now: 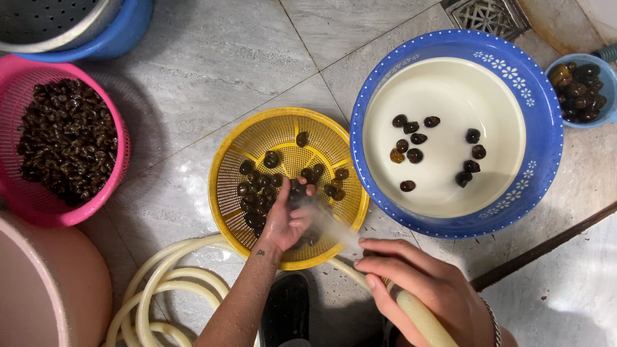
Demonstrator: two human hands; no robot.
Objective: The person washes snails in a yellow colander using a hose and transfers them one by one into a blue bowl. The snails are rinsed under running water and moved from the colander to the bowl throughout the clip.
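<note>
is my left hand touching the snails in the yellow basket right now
Touching. The head view shows the left hand inside the yellow basket, its fingers curled around dark snails in the hose spray.

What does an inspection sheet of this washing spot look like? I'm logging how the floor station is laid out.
Surface: wet grey tiled floor, floor drain at top.
Job's things: yellow colander holding dark snails; blue-rimmed basin with a few snails in milky water.
Clutter: pink colander full of snails; small blue bowl of snails; pink tub; stacked blue tub.
Grips: left hand holds snails over the yellow colander; right hand holds the hose, spraying.
Cables: hose coiled on the floor, no wires.
Surroundings: dark shoe below.
</note>
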